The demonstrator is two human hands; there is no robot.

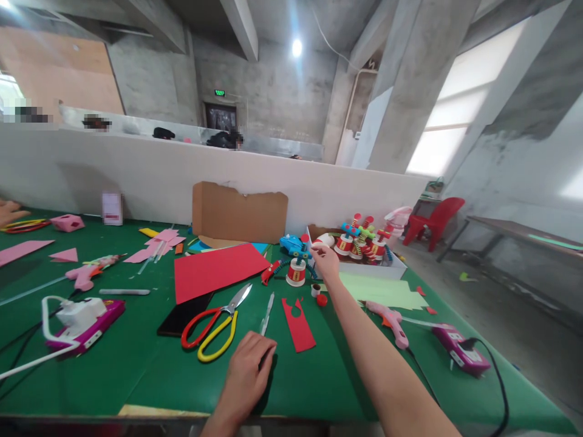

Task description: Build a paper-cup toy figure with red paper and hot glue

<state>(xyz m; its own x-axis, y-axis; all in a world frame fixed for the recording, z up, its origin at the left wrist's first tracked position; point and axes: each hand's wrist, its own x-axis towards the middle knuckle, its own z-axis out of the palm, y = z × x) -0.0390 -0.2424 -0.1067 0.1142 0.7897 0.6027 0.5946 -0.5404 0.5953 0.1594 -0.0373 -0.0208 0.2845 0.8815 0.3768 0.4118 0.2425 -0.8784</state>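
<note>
A small paper-cup figure (296, 273), with a red-and-white body, a blue head and dark coiled arms, stands upright on the table. My right hand (327, 262) reaches to it from the right, fingers pinched at the side of its head; the fingertips are partly hidden. My left hand (249, 371) lies on the table with its fingers curled in, nothing visible in them. Just beyond it is a pen (268, 312). Scissors (226, 315) with red and yellow handles rest to its left, and a cut red paper piece (299, 328) lies between my hands.
Behind my right hand a white box (392, 268) holds several similar figures. Red paper (218, 273) covers part of a black flat object (182, 318). Pink glue guns (394, 325) and purple power strips (462, 351) with cords sit at both sides. Another person's hand (11, 213) shows far left.
</note>
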